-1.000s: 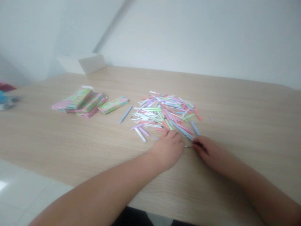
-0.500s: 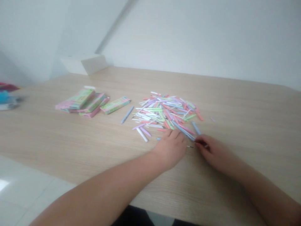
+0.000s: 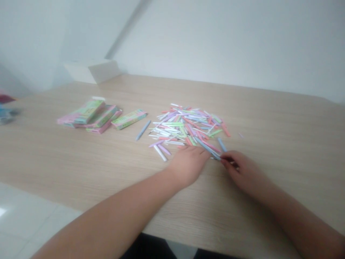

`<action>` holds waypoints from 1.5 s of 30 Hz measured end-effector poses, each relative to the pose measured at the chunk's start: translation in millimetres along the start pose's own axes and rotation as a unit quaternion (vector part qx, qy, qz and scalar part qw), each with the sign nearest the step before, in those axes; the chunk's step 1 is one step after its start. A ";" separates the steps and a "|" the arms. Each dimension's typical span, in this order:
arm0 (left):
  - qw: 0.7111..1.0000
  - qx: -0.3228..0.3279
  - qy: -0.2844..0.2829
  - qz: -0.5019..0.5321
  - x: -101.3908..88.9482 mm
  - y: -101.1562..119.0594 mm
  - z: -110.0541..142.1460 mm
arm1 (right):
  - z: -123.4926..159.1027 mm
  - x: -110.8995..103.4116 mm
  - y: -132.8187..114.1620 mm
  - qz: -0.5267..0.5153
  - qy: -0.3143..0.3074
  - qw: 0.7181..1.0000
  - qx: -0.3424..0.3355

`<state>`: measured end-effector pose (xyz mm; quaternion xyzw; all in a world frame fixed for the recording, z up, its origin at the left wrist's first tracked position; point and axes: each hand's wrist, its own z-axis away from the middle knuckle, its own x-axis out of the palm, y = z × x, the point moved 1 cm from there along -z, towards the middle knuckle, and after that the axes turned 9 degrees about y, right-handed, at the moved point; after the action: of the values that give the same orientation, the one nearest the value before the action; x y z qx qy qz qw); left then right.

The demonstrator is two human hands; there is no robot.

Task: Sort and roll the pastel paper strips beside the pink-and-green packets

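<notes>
At the near edge of a pile of pastel pen parts [image 3: 185, 124] is my left hand [image 3: 188, 165], back up, fingers bent down; what they hold is hidden. To its right, my right hand [image 3: 239, 167] is closed in a pinch at the near end of a slim blue pen [image 3: 207, 146], which slants out of the pile. Something pale shows inside its curled fingers, too blurred to name. In the gap between the hands lies a thin white stick with a dark tip, probably a refill [image 3: 214, 158]. Another blue pen piece [image 3: 222, 144] lies just beyond my right fingertips.
Left of the pile are a single blue pen [image 3: 143, 130], a pink-and-green carton [image 3: 129, 119] and several stacked cartons [image 3: 91, 113]. Two purple pieces and a white one [image 3: 160, 153] lie at its near left. A white box [image 3: 94, 72] stands against the wall.
My left hand has shifted slightly forward, its fingers reaching further over the pile's edge. The dark-tipped stick has moved forward too. My right hand keeps its pinch; the whole view has shifted slightly.
</notes>
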<state>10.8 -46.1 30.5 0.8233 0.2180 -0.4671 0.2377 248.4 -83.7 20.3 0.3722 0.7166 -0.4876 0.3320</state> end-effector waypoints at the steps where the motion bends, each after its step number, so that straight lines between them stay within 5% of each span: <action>1: 1.000 -0.004 0.000 0.004 0.6 -0.7 0.4 | -0.1 -0.4 -1.0 -0.001 0.000 1.000 0.000; 12: 0.999 -0.044 -0.012 0.006 2.1 -2.1 -0.2 | 1.0 1.0 -2.0 -0.018 -0.017 1.000 -0.001; 31: 0.999 0.006 -0.001 0.053 2.8 2.5 0.7 | 2.7 1.2 -7.8 -0.046 -0.029 0.997 -0.047; 41: 0.997 -0.015 0.011 0.078 -7.8 9.3 0.4 | 13.0 4.1 -8.9 -0.091 0.021 0.994 -0.058; 45: 0.994 -0.047 0.007 0.097 -6.7 8.3 0.1 | 16.6 6.8 -5.7 -0.043 0.070 0.987 -0.137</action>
<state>12.4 -53.7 37.9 0.8313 0.1609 -0.4257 0.3191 241.9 -99.3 12.1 0.3251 0.8133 -0.3714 0.3080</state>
